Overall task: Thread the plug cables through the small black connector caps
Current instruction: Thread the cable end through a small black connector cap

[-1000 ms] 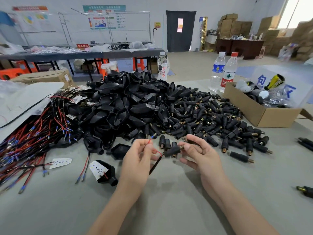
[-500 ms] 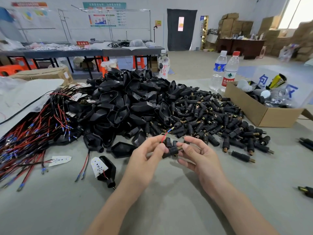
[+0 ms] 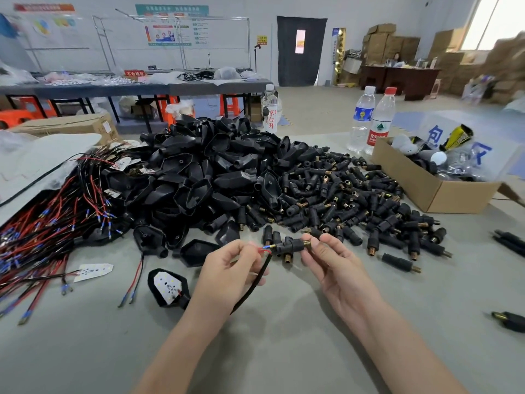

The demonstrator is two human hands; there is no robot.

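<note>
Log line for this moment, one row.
left hand: pinches cable | right hand: holds cap | wire tips: at cap's end | threading: not done

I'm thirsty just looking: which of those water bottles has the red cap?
The red-labelled bottle next to the cardboard box. The blue-labelled bottle and the lone bottle behind the pile have white caps.

Cannot follow the black sheathed cable (image 3: 254, 283) behind the left hand (image 3: 227, 275), read the blurred wall posters (image 3: 170, 32), or see the red-and-black wire bundle (image 3: 34, 237) past the left edge.
</note>
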